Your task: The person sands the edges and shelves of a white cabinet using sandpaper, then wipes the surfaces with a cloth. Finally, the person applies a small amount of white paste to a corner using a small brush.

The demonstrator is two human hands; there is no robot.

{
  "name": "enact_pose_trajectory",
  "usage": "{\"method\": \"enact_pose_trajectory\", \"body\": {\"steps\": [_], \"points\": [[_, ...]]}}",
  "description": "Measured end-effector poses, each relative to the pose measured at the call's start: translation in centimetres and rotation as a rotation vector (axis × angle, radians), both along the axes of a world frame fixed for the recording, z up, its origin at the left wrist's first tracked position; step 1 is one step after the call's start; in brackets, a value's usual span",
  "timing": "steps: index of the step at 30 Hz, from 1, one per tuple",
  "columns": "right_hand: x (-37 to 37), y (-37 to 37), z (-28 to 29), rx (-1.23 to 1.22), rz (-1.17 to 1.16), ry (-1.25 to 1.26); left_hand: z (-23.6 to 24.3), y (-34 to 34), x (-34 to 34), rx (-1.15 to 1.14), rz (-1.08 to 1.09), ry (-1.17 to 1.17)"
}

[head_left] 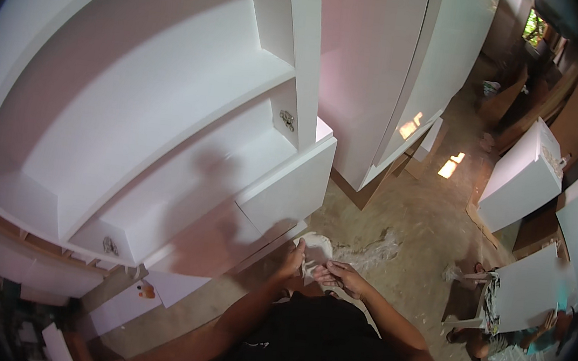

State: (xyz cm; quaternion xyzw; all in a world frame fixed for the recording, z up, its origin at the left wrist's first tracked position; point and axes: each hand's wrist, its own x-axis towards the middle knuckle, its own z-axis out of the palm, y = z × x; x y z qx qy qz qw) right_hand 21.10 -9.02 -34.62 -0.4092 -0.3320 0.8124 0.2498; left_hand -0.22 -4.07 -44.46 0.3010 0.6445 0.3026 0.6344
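My left hand (293, 259) grips the edge of a white, roundish thing (318, 245) in front of my body; whether it is a bowl or a bunched bag I cannot make out. Just right of it, my right hand (339, 277) has its fingers stretched toward the left hand, with no held thing that I can tell. To my left stands a large white cabinet (308, 63) with open shelves. Its lower front carries a white door panel (292, 184). Metal hinges (287, 120) show on its inner side walls, and my shadow falls across the shelves.
Clear plastic wrap (373, 253) lies on the concrete floor (411, 228) ahead. A tall white cabinet (364, 68) stands beyond. At the right are a white box-shaped unit (523, 178) and a person in teal (541, 339) beside a white panel (527, 290). Boards lean behind.
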Motion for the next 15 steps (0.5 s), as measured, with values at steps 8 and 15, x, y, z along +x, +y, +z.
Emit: {"method": "enact_pose_trajectory", "body": {"steps": [8, 15], "points": [[21.3, -12.8, -31.4, -0.035, 0.081, -1.107, -17.0, -22.7, -14.2, 0.177, -0.674, 1.119], [31.3, -16.9, -36.7, 0.170, 0.912, -1.137, -14.1, -43.2, -14.4, -0.275, 0.073, 0.922]]}}
